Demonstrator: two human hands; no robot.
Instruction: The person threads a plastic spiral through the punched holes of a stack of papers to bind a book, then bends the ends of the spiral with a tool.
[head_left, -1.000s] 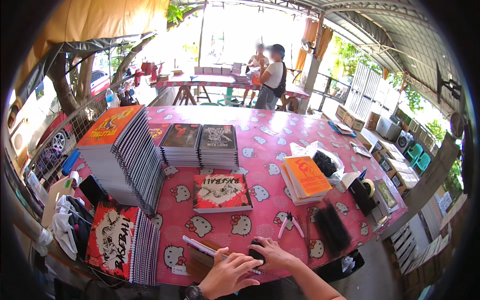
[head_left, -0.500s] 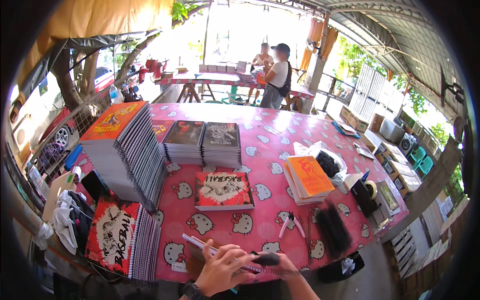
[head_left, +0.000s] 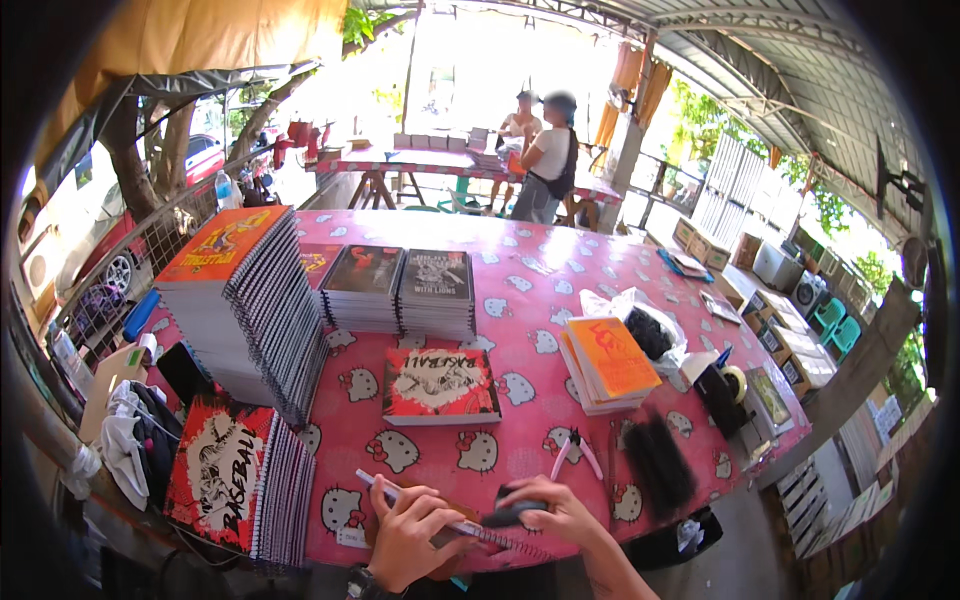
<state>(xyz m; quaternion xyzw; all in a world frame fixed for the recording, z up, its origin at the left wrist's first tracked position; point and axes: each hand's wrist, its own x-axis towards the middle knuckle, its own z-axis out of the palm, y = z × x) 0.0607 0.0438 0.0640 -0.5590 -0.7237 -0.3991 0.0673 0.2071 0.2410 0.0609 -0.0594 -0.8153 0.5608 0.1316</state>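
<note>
Near the front edge of the table, my left hand (head_left: pixel 412 535) is closed around a thin notebook (head_left: pixel 377 482) standing on its edge, spine up. A wire-like spiral coil (head_left: pixel 522 546) runs along the spine and sticks out past its right end. My right hand (head_left: pixel 562 516) grips a black rounded tool (head_left: pixel 515 510), whose exact kind I cannot make out, against the coil near the spine. A brown flat piece (head_left: pixel 445 492) lies behind the notebook, partly hidden by my fingers. Beyond my right hand lie pink-handled pliers (head_left: pixel 577 452) and a bundle of black spiral coils (head_left: pixel 657 464).
Tall spiral-bound stacks with orange (head_left: pixel 222 245) and red covers (head_left: pixel 222 475) stand at left. Dark-covered books (head_left: pixel 436 290) sit behind a red book stack (head_left: pixel 440 388). At right are orange-covered booklets (head_left: pixel 608 360), a plastic bag (head_left: pixel 672 325) and a tape dispenser (head_left: pixel 722 395). Two people stand far off.
My right hand has come up and over the black tool, now gripping it from above. The coil's free end shows more clearly. The view has shifted slightly.
</note>
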